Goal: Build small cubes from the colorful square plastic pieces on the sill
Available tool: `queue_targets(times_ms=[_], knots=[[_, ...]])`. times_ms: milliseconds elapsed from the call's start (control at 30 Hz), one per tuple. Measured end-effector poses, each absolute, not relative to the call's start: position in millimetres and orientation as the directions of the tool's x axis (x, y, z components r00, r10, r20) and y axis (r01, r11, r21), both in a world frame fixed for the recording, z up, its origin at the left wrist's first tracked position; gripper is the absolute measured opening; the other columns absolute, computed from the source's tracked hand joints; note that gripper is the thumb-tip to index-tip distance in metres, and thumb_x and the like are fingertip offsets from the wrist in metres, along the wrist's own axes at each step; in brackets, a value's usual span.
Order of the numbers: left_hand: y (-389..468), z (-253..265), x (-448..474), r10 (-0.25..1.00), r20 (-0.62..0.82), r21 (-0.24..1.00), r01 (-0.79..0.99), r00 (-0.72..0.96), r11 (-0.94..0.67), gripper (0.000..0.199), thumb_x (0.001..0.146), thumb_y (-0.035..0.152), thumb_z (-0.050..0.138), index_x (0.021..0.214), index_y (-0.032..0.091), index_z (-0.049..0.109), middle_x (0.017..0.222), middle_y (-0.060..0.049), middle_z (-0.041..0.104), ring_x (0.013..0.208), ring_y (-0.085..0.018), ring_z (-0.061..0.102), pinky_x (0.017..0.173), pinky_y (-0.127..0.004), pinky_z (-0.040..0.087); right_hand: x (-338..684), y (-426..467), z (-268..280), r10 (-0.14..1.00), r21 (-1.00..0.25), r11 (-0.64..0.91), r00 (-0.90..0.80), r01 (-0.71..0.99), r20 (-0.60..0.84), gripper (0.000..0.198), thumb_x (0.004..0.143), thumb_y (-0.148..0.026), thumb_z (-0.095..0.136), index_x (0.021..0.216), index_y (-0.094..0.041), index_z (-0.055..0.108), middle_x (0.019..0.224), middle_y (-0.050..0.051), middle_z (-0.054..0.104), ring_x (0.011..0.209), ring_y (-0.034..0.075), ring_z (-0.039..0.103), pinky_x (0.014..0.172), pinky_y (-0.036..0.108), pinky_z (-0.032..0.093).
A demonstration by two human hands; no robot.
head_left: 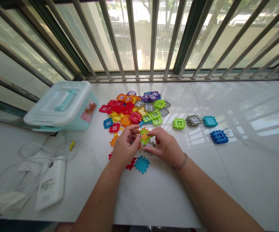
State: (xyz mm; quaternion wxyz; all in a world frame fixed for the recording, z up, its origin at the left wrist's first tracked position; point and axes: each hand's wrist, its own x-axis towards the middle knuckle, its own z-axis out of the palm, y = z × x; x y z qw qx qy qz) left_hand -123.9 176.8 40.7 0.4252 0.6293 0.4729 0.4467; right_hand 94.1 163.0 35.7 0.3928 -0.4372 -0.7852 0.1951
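Above the front part of a heap of notched plastic building tiles, my left hand (127, 145) and my right hand (166, 144) face each other with fingers curled. Between them is a lime-green building tile (144, 136) with orange showing through its openings. My left thumb and fingers grip its left edge, and my right index finger presses its right side. Part of it is hidden by my fingers. Just below my right thumb lies a grey window tile (150, 145). A flat turquoise tile (142, 164) rests nearest to me, beside a partly covered red tile (130, 164).
Behind my hands spreads the mixed tile heap (127, 108). To the right stand small stacks: green (178, 123), grey (193, 120), turquoise (210, 121) and blue (219, 137). A lidded box (59, 106) and a white power bank (51, 183) with cables are at left. Metal bars (152, 42) line the back.
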Motion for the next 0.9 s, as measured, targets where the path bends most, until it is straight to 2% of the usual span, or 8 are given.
queue_targets(times_ms=[100, 200, 300, 400, 467, 600, 767, 900], knots=[[178, 41, -126, 0.975, 0.187, 0.914, 0.343, 0.120, -0.218, 0.037, 0.103, 0.034, 0.069, 0.138, 0.023, 0.066, 0.109, -0.005, 0.074, 0.082, -0.014, 0.070, 0.076, -0.027, 0.060, 93, 162, 33, 0.828, -0.640, 0.560, -0.362, 0.526, 0.428, 0.042, 0.097, -0.047, 0.085, 0.126, -0.026, 0.064, 0.112, 0.005, 0.070, 0.082, 0.016, 0.066, 0.076, 0.030, 0.059], [177, 46, -126, 0.967, 0.219, 0.856, 0.449, 0.130, -0.255, 0.035, 0.103, 0.031, 0.068, 0.137, 0.025, 0.067, 0.104, -0.001, 0.074, 0.067, -0.009, 0.061, 0.066, -0.023, 0.053, 93, 162, 31, 0.837, -0.634, 0.546, -0.328, 0.547, 0.438, 0.041, 0.098, -0.043, 0.084, 0.130, -0.027, 0.064, 0.122, 0.008, 0.068, 0.093, 0.018, 0.071, 0.080, 0.031, 0.062], [175, 50, -124, 0.958, 0.224, 0.843, 0.458, 0.181, -0.284, 0.032, 0.104, 0.031, 0.065, 0.135, 0.024, 0.067, 0.097, 0.001, 0.072, 0.067, -0.010, 0.061, 0.063, -0.023, 0.050, 93, 162, 32, 0.823, -0.610, 0.562, -0.303, 0.559, 0.481, 0.042, 0.099, -0.038, 0.083, 0.134, -0.028, 0.064, 0.135, 0.011, 0.065, 0.111, 0.022, 0.074, 0.089, 0.035, 0.065], [175, 51, -123, 0.942, 0.236, 0.828, 0.457, 0.241, -0.324, 0.029, 0.108, 0.030, 0.061, 0.136, 0.024, 0.066, 0.093, 0.001, 0.071, 0.072, -0.012, 0.065, 0.067, -0.024, 0.052, 92, 162, 33, 0.774, -0.578, 0.628, -0.346, 0.521, 0.530, 0.035, 0.101, -0.034, 0.080, 0.132, -0.030, 0.065, 0.141, 0.011, 0.066, 0.127, 0.024, 0.071, 0.101, 0.038, 0.065], [175, 50, -123, 0.928, 0.257, 0.802, 0.477, 0.269, -0.360, 0.029, 0.109, 0.029, 0.059, 0.136, 0.024, 0.065, 0.093, 0.000, 0.072, 0.076, -0.013, 0.067, 0.072, -0.026, 0.053, 91, 161, 33, 0.754, -0.575, 0.656, -0.377, 0.489, 0.539, 0.029, 0.103, -0.033, 0.078, 0.130, -0.032, 0.067, 0.143, 0.009, 0.067, 0.125, 0.023, 0.073, 0.102, 0.038, 0.065], [176, 49, -124, 0.909, 0.262, 0.760, 0.512, 0.323, -0.401, 0.029, 0.111, 0.029, 0.056, 0.138, 0.022, 0.063, 0.095, -0.002, 0.072, 0.082, -0.016, 0.069, 0.076, -0.029, 0.054, 90, 160, 32, 0.766, -0.603, 0.643, -0.387, 0.473, 0.513, 0.027, 0.102, -0.035, 0.079, 0.126, -0.031, 0.068, 0.145, 0.010, 0.066, 0.107, 0.019, 0.078, 0.093, 0.035, 0.067], [175, 49, -124, 0.905, 0.269, 0.768, 0.494, 0.330, -0.409, 0.029, 0.111, 0.029, 0.055, 0.139, 0.022, 0.061, 0.093, -0.001, 0.071, 0.080, -0.016, 0.069, 0.077, -0.029, 0.054, 91, 160, 33, 0.772, -0.623, 0.635, -0.410, 0.457, 0.485, 0.031, 0.099, -0.034, 0.082, 0.127, -0.031, 0.068, 0.152, 0.010, 0.065, 0.130, 0.024, 0.072, 0.102, 0.038, 0.066], [174, 49, -124, 0.904, 0.275, 0.775, 0.482, 0.326, -0.410, 0.030, 0.111, 0.030, 0.056, 0.139, 0.023, 0.059, 0.093, -0.001, 0.071, 0.079, -0.016, 0.068, 0.076, -0.029, 0.054, 92, 160, 35, 0.775, -0.629, 0.630, -0.420, 0.455, 0.472, 0.032, 0.098, -0.034, 0.083, 0.127, -0.032, 0.069, 0.151, 0.009, 0.067, 0.128, 0.023, 0.073, 0.100, 0.036, 0.067]])
